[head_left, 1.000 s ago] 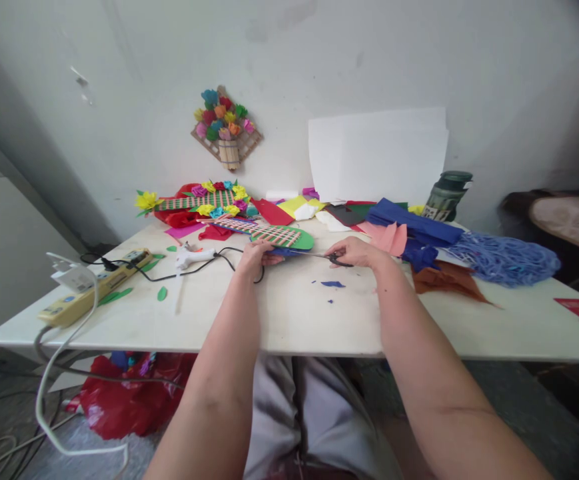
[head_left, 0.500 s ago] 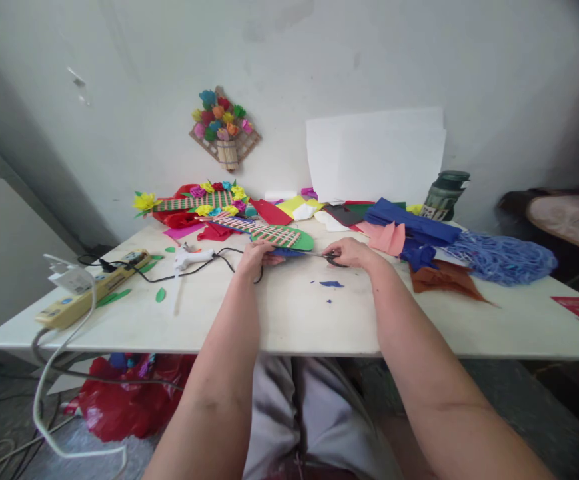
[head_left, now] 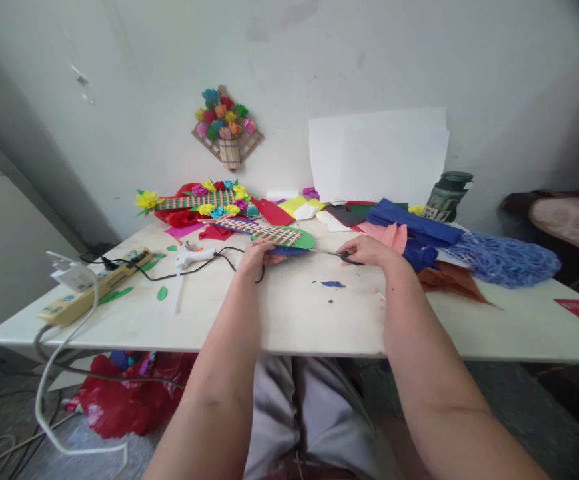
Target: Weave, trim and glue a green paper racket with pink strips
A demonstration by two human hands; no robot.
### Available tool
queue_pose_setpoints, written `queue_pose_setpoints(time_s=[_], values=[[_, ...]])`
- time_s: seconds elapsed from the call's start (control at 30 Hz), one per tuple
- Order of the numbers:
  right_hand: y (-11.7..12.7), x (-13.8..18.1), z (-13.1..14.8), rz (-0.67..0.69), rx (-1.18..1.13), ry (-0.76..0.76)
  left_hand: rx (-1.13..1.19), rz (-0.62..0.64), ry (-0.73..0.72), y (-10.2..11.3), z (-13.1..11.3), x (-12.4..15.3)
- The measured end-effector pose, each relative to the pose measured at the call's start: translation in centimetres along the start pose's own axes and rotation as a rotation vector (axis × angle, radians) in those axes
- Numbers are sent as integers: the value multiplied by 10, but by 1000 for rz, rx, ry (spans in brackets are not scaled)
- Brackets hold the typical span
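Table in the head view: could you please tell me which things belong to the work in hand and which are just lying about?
In hand: left hand gripping blue paper; right hand gripping scissors; blue scraps on the table.
Lying about: glue gun, power strip, green bottle, white sheet, woven flower piece, blue shredded pile.

Scuffed pale grey wall rose behind a white table, soft even light lay over both, a paper-flower plaque hung on the wall, a white sheet leaned against it, grey floor showed below, crossed by loose cables.
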State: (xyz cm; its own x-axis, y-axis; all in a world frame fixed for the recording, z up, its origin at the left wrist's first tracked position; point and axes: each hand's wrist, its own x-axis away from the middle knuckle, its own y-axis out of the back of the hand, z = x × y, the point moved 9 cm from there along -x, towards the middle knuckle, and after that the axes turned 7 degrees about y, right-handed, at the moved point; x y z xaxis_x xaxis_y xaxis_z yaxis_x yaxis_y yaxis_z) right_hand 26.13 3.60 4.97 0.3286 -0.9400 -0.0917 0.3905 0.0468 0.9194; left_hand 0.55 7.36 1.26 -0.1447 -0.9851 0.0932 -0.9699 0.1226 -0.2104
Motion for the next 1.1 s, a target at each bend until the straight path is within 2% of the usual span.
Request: queue_pose_setpoints(time_s=[0.2,0.4,0.63,0.83,1.1], values=[[-8,4,-3,88,-229,10,-12,-8,9,1,1,-1],[-7,6,-2,100,-264,12,-26,7,11,-2,0,1],[-10,10,19,174,-363,76,-27,37,26,-6,0,4],[-14,-1,39,112,-284,128,-15,60,24,-7,1,4],[-22,-15,40,-5,-242,127,-22,77,22,-9,0,4]])
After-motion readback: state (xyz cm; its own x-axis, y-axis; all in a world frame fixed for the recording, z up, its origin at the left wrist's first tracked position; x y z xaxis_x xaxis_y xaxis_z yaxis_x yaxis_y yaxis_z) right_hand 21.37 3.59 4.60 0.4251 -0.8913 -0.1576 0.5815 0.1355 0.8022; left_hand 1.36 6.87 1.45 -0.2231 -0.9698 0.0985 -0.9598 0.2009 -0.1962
